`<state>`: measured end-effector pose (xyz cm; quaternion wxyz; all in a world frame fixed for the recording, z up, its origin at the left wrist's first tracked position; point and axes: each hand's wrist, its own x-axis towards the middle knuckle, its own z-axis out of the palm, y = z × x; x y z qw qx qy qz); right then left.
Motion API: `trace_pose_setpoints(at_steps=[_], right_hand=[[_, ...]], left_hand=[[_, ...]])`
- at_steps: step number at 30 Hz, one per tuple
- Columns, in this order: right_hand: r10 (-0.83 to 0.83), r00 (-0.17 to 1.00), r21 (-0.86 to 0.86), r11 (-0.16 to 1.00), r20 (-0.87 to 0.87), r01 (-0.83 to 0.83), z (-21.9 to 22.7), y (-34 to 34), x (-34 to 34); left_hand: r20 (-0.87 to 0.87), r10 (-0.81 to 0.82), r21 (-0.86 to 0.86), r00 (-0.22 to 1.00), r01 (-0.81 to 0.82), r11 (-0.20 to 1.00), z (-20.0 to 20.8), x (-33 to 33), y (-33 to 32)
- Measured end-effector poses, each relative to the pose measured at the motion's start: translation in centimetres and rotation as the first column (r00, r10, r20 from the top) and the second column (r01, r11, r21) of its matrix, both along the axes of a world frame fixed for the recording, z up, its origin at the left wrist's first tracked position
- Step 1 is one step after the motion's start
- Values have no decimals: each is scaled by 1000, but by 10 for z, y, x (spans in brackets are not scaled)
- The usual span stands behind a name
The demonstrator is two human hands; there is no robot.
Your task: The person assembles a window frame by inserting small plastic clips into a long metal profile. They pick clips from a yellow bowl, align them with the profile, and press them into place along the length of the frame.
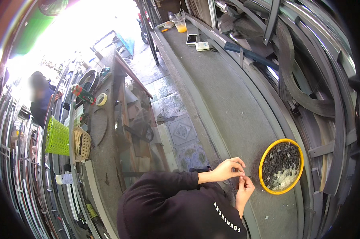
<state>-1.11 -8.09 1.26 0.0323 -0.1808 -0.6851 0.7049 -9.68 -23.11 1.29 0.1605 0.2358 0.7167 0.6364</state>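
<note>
My left hand (226,169) and right hand (245,194) come together over the near edge of a long grey counter (227,95), the left one emerging from a dark sleeve (164,182). The fingers of both are drawn in narrow, tips almost meeting in a pinch; whether something tiny sits between them I cannot tell. Just to the right of them is a round yellow basket (261,170), on the counter. It holds many small black pieces (281,156) heaped toward its far side, and a pile of clear, whitish pieces (284,181) nearer to me. A pale speck (267,217) lies on the surface below the basket.

Well apart, at the far end of this counter, I have a clear cup with an orange drink (181,27), a white phone (191,39) and a small white box-shaped thing (202,46) beside it. Long black strips (285,59) are bent and stacked along the right side.

Across the patterned tile floor (181,129) runs a second, cluttered counter (108,159) — on it lie a red-and-green tool (83,95) and a roll of tape (101,99). At its outer edge are a wicker basket (82,144) and a bright green plastic basket (57,136). Beyond those, among upright lengths of material, is another person (40,107) in dark clothing.
</note>
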Motion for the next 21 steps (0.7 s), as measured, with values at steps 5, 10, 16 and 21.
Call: trace_pose_setpoints(at_steps=[5, 10, 16, 21], right_hand=[[5, 993, 123, 992, -115, 9, 2, 3, 6], [-6, 989, 152, 988, -146, 28, 0, 0, 9], [180, 980, 567, 801, 82, -195, 46, 21, 15], [130, 987, 891, 434, 90, -138, 93, 18, 8]], left_hand=[[147, 65, 131, 987, -85, 988, -14, 20, 16], [260, 81, 117, 962, -114, 987, -13, 23, 18], [-125, -278, -420, 952, 203, 884, 22, -5, -11], [-712, -331, -507, 619, -127, 852, 46, -28, -18]])
